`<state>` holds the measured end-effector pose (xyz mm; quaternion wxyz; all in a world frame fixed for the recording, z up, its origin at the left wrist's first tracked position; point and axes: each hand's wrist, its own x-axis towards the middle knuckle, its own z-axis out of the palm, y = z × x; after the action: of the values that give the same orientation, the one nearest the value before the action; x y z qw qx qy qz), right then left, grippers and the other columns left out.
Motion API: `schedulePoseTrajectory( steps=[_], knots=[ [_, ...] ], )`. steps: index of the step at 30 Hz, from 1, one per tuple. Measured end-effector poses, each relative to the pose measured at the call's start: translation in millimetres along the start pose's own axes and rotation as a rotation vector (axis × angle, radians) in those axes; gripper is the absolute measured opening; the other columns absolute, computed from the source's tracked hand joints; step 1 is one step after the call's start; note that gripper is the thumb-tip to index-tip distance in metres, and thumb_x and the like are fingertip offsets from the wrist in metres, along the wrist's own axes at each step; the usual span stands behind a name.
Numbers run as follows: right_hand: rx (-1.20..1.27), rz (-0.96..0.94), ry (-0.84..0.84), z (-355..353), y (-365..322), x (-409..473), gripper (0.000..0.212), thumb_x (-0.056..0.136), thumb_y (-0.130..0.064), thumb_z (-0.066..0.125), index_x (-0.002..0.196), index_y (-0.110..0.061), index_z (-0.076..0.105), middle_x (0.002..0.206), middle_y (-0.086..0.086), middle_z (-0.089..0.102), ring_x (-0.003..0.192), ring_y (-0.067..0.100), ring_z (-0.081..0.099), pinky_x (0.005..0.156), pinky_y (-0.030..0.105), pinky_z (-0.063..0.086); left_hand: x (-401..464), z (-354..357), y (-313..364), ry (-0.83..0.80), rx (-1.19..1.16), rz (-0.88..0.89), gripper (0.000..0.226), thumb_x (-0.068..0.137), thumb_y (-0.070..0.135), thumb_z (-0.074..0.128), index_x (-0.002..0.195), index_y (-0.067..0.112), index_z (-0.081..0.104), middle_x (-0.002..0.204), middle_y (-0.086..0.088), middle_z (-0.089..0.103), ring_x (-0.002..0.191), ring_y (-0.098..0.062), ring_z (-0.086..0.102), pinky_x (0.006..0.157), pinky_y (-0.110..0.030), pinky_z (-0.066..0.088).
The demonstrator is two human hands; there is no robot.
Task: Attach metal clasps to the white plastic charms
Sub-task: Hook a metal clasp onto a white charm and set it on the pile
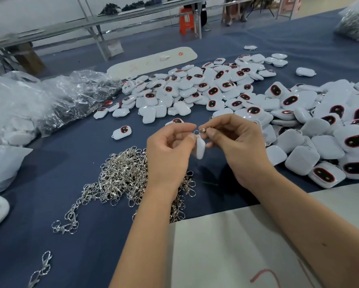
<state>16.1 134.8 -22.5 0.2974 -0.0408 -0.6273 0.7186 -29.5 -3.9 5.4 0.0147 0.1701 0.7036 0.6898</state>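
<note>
Here, the left hand (170, 146) pinches a white charm (200, 147) at its top edge, thumb and forefinger closed on it, so the charm hangs between both hands above the blue table (91, 163). The right hand (236, 142) pinches a small metal clasp (204, 129) at the charm's top, touching its loop. At 7 o'clock from the grip lies a heap of clasps (122, 175). From 12 to 3 o'clock spreads a pile of charms (216, 90). At 10 o'clock sit clear plastic bags (60, 100).
</note>
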Motion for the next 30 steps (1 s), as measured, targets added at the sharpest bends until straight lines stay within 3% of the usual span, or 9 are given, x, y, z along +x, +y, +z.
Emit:
schedulePoseTrajectory(
  steps=[4, 9, 13, 17, 19, 21, 25, 30],
  knots=[
    [-0.010, -0.033, -0.009, 0, -1, -1, 0.014, 0.092, 0.012, 0.068, 0.094, 0.000, 0.074, 0.091, 0.009, 0.079, 0.083, 0.020, 0.077, 0.077, 0.023, 0.059, 0, -2, -3, 0.001, 0.104, 0.066, 0.018, 0.088, -0.003, 0.068, 0.091, 0.012, 0.075, 0.078, -0.004, 0.075, 0.076, -0.026, 0.073, 0.077, -0.039, 0.062],
    [-0.093, -0.127, -0.005, 5, -2, -4, 0.026, 0.085, 0.013, 0.074, 0.084, -0.014, 0.075, 0.092, 0.005, 0.079, 0.089, 0.022, 0.077, 0.084, 0.033, 0.062, 1, -8, -5, -0.022, 0.229, 0.119, 0.015, 0.087, 0.007, 0.075, 0.085, 0.021, 0.077, 0.077, 0.001, 0.075, 0.075, -0.025, 0.072, 0.077, -0.046, 0.062],
    [-0.143, -0.134, -0.003, 5, -3, -5, 0.027, 0.085, 0.012, 0.073, 0.079, -0.014, 0.071, 0.092, 0.001, 0.078, 0.088, 0.018, 0.075, 0.078, 0.029, 0.060, 3, -9, -8, -0.002, 0.264, 0.155, 0.019, 0.083, 0.002, 0.077, 0.081, 0.021, 0.076, 0.074, 0.003, 0.073, 0.070, -0.020, 0.072, 0.072, -0.039, 0.063],
    [-0.124, -0.079, -0.021, 4, -1, -6, 0.026, 0.085, 0.002, 0.075, 0.098, -0.020, 0.070, 0.088, 0.004, 0.074, 0.082, 0.026, 0.069, 0.070, 0.041, 0.056, 2, -6, -8, 0.025, 0.214, 0.195, 0.016, 0.083, 0.000, 0.078, 0.081, 0.016, 0.076, 0.074, 0.003, 0.074, 0.067, -0.013, 0.071, 0.067, -0.024, 0.059],
    [-0.117, -0.061, -0.036, 4, -2, -6, 0.027, 0.086, 0.000, 0.072, 0.104, -0.018, 0.070, 0.086, 0.008, 0.071, 0.076, 0.025, 0.066, 0.060, 0.037, 0.053, 1, -5, -7, 0.041, 0.183, 0.213, 0.015, 0.083, -0.001, 0.078, 0.081, 0.014, 0.076, 0.075, 0.003, 0.075, 0.067, -0.010, 0.071, 0.066, -0.017, 0.055],
    [-0.084, -0.034, -0.032, 5, -4, -6, 0.026, 0.083, 0.002, 0.061, 0.101, -0.013, 0.072, 0.084, 0.008, 0.069, 0.070, 0.020, 0.062, 0.052, 0.030, 0.050, 1, -4, -6, 0.057, 0.159, 0.228, 0.016, 0.083, -0.001, 0.078, 0.081, 0.014, 0.076, 0.075, 0.004, 0.075, 0.066, -0.007, 0.070, 0.066, -0.014, 0.053],
    [0.054, 0.045, -0.014, 5, -8, -7, 0.031, 0.082, -0.004, 0.039, 0.085, -0.005, 0.069, 0.071, 0.008, 0.064, 0.056, 0.020, 0.058, 0.038, 0.028, 0.040, 1, -3, -6, 0.108, 0.095, 0.227, 0.022, 0.083, -0.002, 0.079, 0.077, 0.019, 0.075, 0.073, 0.000, 0.074, 0.064, -0.008, 0.065, 0.065, -0.015, 0.052],
    [-0.005, 0.067, -0.102, 9, -10, -12, 0.033, 0.101, -0.028, 0.058, 0.079, -0.005, 0.068, 0.066, 0.012, 0.066, 0.044, 0.025, 0.055, 0.036, 0.025, 0.041, 1, -4, -7, 0.119, 0.106, 0.237, 0.019, 0.083, 0.000, 0.079, 0.076, 0.017, 0.075, 0.070, -0.001, 0.072, 0.058, -0.003, 0.060, 0.061, -0.014, 0.048]
  ],
)
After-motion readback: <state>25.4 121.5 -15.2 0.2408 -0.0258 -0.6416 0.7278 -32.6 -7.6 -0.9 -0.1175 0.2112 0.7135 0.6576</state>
